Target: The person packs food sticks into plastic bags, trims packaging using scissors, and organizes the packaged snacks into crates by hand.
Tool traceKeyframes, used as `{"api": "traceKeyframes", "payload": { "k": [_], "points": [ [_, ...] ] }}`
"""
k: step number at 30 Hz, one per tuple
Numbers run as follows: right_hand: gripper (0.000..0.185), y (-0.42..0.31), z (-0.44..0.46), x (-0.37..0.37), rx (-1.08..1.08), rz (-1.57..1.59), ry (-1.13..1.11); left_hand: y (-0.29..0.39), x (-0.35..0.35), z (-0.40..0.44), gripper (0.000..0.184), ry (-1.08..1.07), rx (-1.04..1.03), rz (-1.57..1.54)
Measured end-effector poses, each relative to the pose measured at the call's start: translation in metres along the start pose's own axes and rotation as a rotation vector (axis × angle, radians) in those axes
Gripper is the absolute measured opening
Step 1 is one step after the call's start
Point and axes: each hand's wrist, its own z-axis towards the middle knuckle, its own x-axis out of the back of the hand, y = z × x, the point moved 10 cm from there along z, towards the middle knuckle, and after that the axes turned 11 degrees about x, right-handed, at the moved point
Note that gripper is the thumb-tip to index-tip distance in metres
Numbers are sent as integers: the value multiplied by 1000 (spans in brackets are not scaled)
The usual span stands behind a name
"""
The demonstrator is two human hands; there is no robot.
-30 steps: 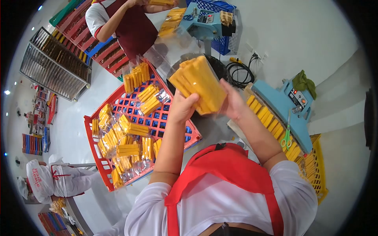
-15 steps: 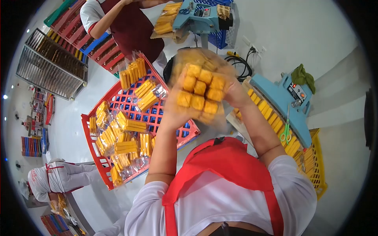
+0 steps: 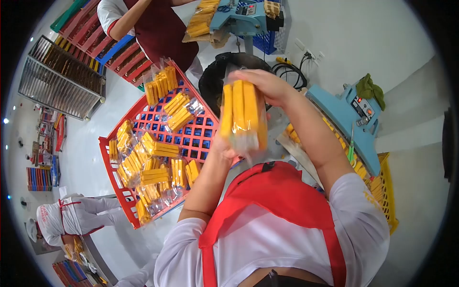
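A clear plastic bag of yellow sticks [image 3: 244,107] is held up in front of my chest, the long sides of the sticks facing me. My right hand [image 3: 267,86] is closed over its far right end, thumb across the top. At the near left side my left hand [image 3: 224,147] grips the lower end; the bag hides some of its fingers. Just left of the bag stands a red plastic crate [image 3: 201,136] with several similar bags [image 3: 160,150] of yellow sticks lying in it. Behind the held bag is a black bin [image 3: 210,83].
To the right is a blue sealing machine [image 3: 342,124] with green scissors [image 3: 351,150] and a row of yellow sticks [image 3: 338,137]. A yellow crate [image 3: 389,191] stands beside it. Another blue machine [image 3: 239,21] and a co-worker in a maroon apron [image 3: 165,33] are ahead.
The bag has turned: the square stick ends faced me before, now the long sides do. My right hand has moved over its far end, and my left hand has shifted to its lower end.
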Motion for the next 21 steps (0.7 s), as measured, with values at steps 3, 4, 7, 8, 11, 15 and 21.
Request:
{"api": "traceKeyframes", "payload": {
  "k": [3,4,7,8,11,15,21],
  "points": [
    [33,62,-9,-14,-422,504,9,2,62,-7,48,327,-94,-356],
    [35,72,-8,-5,-397,469,124,2,50,-5,44,306,-64,-369],
    [33,72,-8,-21,-326,647,-53,1,53,-10,45,334,-102,-351],
    [30,73,-8,-17,-305,638,-26,2,57,-13,45,426,-130,-304],
    [29,93,-1,-9,-319,641,-48,0,55,-13,46,443,-149,-223],
    [28,98,-5,-2,-392,687,-12,-11,46,-8,47,374,-109,-338],
    [33,34,-9,-10,-124,287,-1,-5,32,-10,48,239,-68,-192]
  ]
}}
